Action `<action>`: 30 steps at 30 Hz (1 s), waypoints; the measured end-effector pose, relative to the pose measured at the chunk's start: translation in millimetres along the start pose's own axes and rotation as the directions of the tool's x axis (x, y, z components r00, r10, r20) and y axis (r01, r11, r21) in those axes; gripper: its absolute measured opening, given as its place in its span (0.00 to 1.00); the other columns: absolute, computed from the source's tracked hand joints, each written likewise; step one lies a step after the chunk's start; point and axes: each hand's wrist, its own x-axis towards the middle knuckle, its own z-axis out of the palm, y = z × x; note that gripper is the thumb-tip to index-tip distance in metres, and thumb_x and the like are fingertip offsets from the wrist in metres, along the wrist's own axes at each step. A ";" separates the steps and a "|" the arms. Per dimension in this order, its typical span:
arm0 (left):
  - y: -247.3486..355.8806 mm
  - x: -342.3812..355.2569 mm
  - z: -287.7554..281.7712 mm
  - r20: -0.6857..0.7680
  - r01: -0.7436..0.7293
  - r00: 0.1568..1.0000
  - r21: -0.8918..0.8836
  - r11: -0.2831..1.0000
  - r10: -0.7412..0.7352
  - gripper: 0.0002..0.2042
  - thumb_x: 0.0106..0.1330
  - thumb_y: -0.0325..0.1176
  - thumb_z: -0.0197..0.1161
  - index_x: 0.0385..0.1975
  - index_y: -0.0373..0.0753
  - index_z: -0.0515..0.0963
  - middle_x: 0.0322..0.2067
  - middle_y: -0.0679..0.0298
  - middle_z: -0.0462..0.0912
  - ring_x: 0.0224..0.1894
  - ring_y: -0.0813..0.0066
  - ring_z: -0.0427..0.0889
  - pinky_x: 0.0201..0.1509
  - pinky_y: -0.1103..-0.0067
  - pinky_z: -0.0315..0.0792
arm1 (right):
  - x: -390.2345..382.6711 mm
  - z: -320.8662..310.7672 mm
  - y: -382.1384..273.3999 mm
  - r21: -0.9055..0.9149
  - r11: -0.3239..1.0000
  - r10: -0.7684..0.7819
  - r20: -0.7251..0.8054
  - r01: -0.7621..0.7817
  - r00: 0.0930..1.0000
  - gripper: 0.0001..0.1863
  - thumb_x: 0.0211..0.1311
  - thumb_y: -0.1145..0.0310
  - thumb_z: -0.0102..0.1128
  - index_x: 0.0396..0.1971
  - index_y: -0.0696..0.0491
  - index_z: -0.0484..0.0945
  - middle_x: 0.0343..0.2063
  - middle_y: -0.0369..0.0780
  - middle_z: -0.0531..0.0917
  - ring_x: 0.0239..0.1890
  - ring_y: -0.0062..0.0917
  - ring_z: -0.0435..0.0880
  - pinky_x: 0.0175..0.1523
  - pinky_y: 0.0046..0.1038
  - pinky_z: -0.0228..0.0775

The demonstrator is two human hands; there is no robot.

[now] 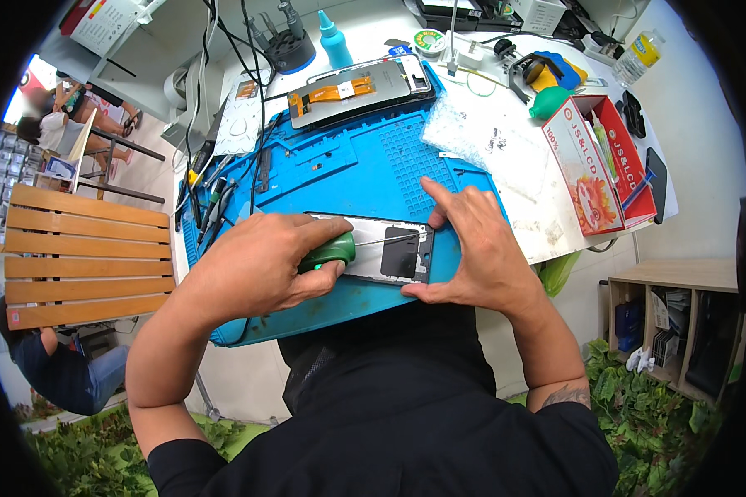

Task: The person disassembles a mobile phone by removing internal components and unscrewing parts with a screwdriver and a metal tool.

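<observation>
My left hand is closed around the green handle of a screwdriver. The thin metal shaft points right, across a phone frame with a silver inner face and a black rectangular patch. Its tip is near the frame's right end. With thumb and a finger at the near and far corners of that end, my right hand steadies the frame; its index finger sticks up. Under the frame lies a blue silicone work mat. The left part of the frame is hidden behind my left hand.
Beyond the frame lies a phone screen part with an orange flex cable. Tools and black cables lie at the left. A bubble-wrap bag, a red-and-white box and a green air blower occupy the right. A wooden slatted bench stands left.
</observation>
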 end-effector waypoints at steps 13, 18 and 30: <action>14.7 -21.9 16.7 -0.009 0.109 0.994 0.011 0.994 -0.109 0.24 0.75 0.45 0.73 0.68 0.42 0.85 0.43 0.48 0.91 0.42 0.40 0.91 0.47 0.55 0.83 | -0.9 4.8 2.8 -0.052 0.993 -0.105 -0.059 0.102 0.993 0.44 0.44 0.48 0.94 0.57 0.59 0.87 0.49 0.43 0.85 0.53 0.40 0.81 0.62 0.44 0.70; 15.0 -20.8 21.7 -0.054 0.105 0.993 0.013 0.994 -0.104 0.24 0.76 0.44 0.73 0.67 0.42 0.85 0.43 0.48 0.91 0.42 0.40 0.91 0.47 0.55 0.83 | -0.1 3.2 1.0 -0.030 0.997 -0.076 -0.047 0.075 0.996 0.45 0.44 0.48 0.95 0.60 0.59 0.86 0.48 0.43 0.85 0.53 0.40 0.81 0.62 0.44 0.70; 15.7 -24.3 25.1 -0.054 0.116 0.992 0.020 0.993 -0.115 0.24 0.75 0.44 0.74 0.68 0.44 0.85 0.43 0.49 0.91 0.41 0.41 0.91 0.47 0.55 0.84 | 0.4 2.0 0.9 -0.013 0.998 -0.060 -0.039 0.060 0.997 0.49 0.44 0.48 0.95 0.64 0.56 0.82 0.45 0.41 0.85 0.50 0.39 0.81 0.61 0.42 0.70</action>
